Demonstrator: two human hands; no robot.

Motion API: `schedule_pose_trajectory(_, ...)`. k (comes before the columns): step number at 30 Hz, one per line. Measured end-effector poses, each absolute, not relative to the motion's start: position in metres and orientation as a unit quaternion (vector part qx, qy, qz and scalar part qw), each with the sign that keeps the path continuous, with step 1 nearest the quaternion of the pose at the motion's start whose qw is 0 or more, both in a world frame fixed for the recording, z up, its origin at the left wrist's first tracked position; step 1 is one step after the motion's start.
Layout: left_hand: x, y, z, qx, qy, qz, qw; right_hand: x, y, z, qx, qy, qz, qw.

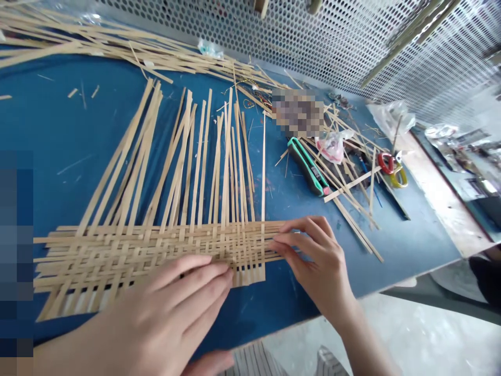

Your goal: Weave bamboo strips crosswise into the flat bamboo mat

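Observation:
A woven mat of pale flat strips (129,250) lies along the front of the blue table, its long loose strip ends fanning away toward the back. My left hand (183,303) rests flat on the mat's near side, fingers stretched out and pointing right. At the mat's right end, my right hand (313,256) pinches the horizontal strip ends between thumb and fingers. One upright strip (263,172) stands apart from the others near that end, crossing the mat just left of my right hand.
Loose strips (156,47) lie along the back edge by a perforated metal panel (313,42). Right of the mat are a green cutter knife (308,167), red and yellow scissors (393,168), plastic bags (334,146) and scattered strips. The table's front edge (391,284) runs diagonally.

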State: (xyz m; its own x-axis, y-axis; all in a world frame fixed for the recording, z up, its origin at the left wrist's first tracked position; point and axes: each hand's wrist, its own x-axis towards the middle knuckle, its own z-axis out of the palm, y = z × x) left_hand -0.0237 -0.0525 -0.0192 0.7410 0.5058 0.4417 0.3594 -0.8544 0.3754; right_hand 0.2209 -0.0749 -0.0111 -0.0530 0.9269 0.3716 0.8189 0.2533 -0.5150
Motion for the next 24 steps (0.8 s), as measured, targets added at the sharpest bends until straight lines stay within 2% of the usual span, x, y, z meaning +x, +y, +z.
schedule_pose_trajectory(4, -0.016, -0.035, 0.0, 0.926, 0.213, 0.287, 0.119, 0.221, -0.077, -0.007, -0.617, -0.715, 0.087, 0.317)
schedule_pose_trajectory(8, -0.002, -0.023, 0.003, 0.953, 0.177, 0.238, 0.07, 0.224, -0.075, 0.002, -0.639, -0.711, 0.109, 0.272)
schedule_pose_trajectory(17, 0.018, -0.017, -0.009, 0.963, 0.188, 0.17, 0.095, 0.262, -0.075, 0.009, -0.695, -0.671, 0.079, 0.246)
schedule_pose_trajectory(24, 0.02, -0.017, -0.01, 0.963, 0.188, 0.167, 0.1, 0.294, -0.061, 0.004, -0.629, -0.688, 0.268, 0.244)
